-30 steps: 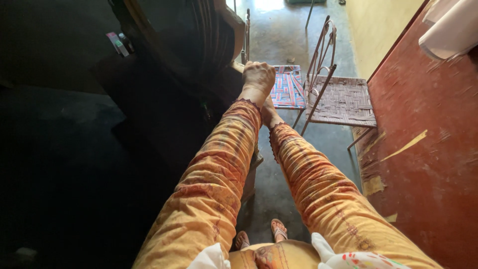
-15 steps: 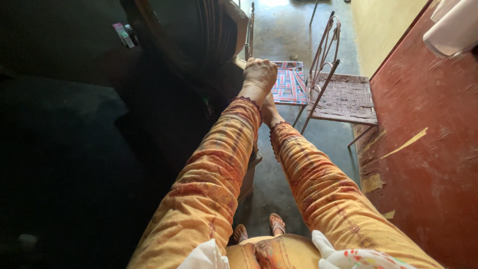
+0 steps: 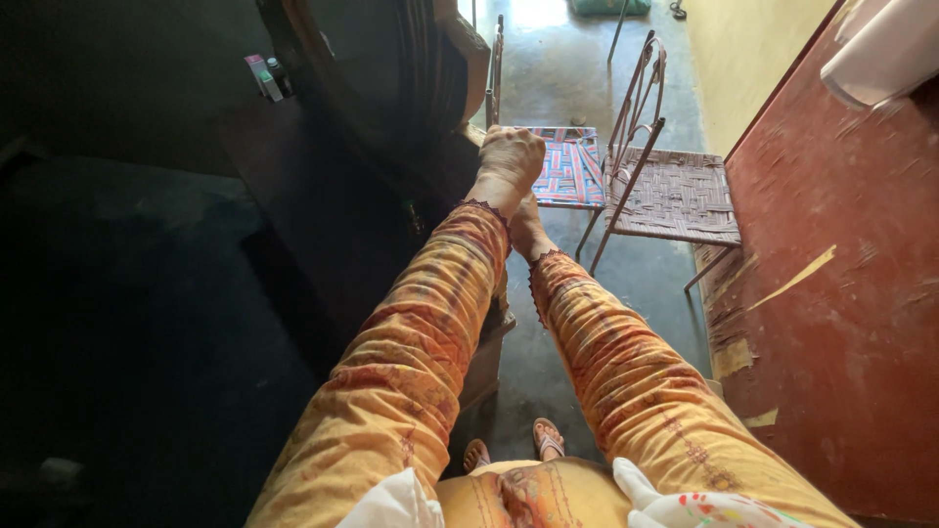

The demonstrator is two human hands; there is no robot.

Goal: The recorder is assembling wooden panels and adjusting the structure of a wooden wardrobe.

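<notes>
— What are the hands doing?

— Both arms are stretched out in front. The left hand (image 3: 509,156) is curled into a fist, and it seems to be closed over the edge of a wooden frame (image 3: 468,44), part of a dark piece of furniture rising just to its left. The right hand (image 3: 526,227) sits right below the left, tucked under that wrist. I can't tell whether its fingers are curled or flat.

— So which step is this?

— I'd call it a grip being held, with the hands stacked one above the other on the same edge.

— What would a next move call for?

— Probably a firm hold from the lower hand too. The frame looks tall and heavy, and the chair (image 3: 675,196) is close on the far side of the hands.

— How does the frame look?

— It is dark wood, almost black in shadow, with a paler worn edge above the fist. It seems to lean a little.

— Anything else nearby?

— A striped woven seat (image 3: 567,166) is just beyond the fist. The red wall (image 3: 851,313) is off to the right of the hands. Small bottles (image 3: 266,76) are well to the left.
</notes>
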